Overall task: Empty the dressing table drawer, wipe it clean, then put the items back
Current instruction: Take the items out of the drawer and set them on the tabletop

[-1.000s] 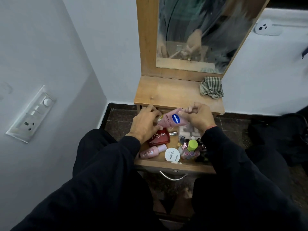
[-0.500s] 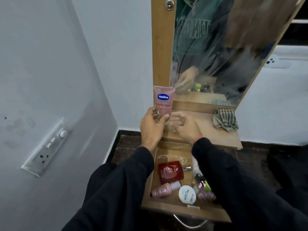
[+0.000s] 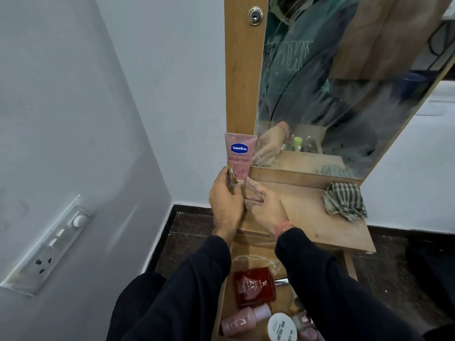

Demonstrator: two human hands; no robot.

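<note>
Standing upright on the tabletop (image 3: 320,217), pink tube (image 3: 240,156), left hand (image 3: 225,203) fingers gripping its base, right hand (image 3: 263,205) fingers straight

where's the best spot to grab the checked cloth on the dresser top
Pinch the checked cloth from above at its bunched middle. It lies crumpled in a loose heap on the dresser top, so its raised folds give fingers something to close on; nothing hems it in.
</note>
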